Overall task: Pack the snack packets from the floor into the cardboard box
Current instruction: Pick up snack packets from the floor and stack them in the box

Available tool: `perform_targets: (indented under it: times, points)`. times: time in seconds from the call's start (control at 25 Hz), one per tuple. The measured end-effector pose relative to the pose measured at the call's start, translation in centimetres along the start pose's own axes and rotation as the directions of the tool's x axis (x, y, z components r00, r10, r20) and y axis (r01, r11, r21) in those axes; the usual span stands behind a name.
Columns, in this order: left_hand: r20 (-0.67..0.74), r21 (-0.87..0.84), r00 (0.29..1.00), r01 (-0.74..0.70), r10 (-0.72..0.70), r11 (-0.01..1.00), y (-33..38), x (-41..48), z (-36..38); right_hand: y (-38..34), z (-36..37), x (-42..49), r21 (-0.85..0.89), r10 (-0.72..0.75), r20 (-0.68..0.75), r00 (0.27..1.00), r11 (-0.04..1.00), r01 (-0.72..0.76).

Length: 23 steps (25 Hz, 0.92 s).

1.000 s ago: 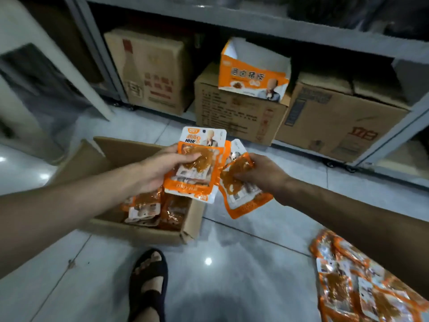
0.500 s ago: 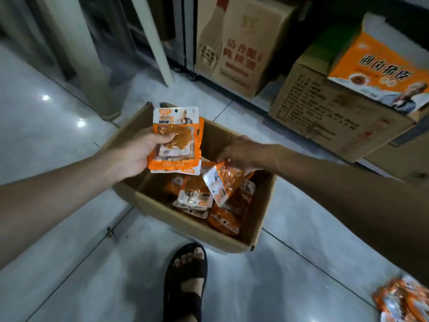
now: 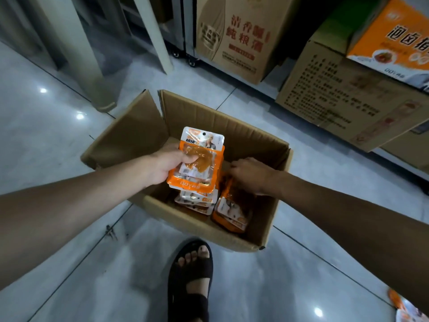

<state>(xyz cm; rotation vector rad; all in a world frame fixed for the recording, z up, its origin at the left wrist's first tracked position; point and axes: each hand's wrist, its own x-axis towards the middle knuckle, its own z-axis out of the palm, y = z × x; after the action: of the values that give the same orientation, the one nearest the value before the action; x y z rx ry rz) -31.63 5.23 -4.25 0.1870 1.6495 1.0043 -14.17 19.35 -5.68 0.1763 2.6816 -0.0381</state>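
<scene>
While gripped in the curled fingers of the left hand (image 3: 162, 166) above the open cardboard box (image 3: 220, 122), snack packets (image 3: 197, 163) labelled "QDY", hiding part of the stacked packets (image 3: 232, 212) inside; right hand (image 3: 250, 175) down on those, grip unclear. Around: floor packets (image 3: 404, 313), sandalled foot (image 3: 190, 270), printed brown cartons (image 3: 234, 43), orange carton (image 3: 390, 38).

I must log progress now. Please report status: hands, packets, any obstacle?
Left hand grips packet stack above box. Right hand down on boxed packets, grip hidden. Loose packets on floor. Nothing blocks box opening.
</scene>
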Motion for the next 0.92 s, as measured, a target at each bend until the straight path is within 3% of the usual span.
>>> perform_targets:
  times: [0.2, 0.28, 0.4, 0.48, 0.92]
  points:
    - [-0.010, 0.012, 0.995, 0.102, -0.102, 0.995, -1.3, 2.7, 0.9, 0.8, -1.5, -1.4, 0.380, 0.235, -0.114, 0.965, 0.908, -0.177]
    - [-0.056, 0.091, 0.990, 0.131, -0.126, 0.987, -2.9, 3.8, 1.9, 0.6, -1.3, -2.1, 0.444, 0.278, -0.132, 0.951, 0.875, -0.194]
    - [-0.221, 0.439, 0.975, 0.105, -0.006, 0.892, -5.0, 5.5, 2.7, 0.3, -0.2, -2.4, 0.478, 0.301, -0.144, 0.943, 0.855, -0.200]
    - [-0.225, 0.609, 0.972, 0.087, 0.067, 0.788, -5.1, 6.0, 2.6, 0.4, 0.1, -2.5, 0.481, 0.320, -0.151, 0.935, 0.851, -0.213]
    - [-0.191, 0.714, 0.966, 0.014, 0.176, 0.700, -0.8, 0.3, 3.9, 0.4, -1.9, -6.3, 0.503, 0.376, -0.240, 0.895, 0.837, -0.216]
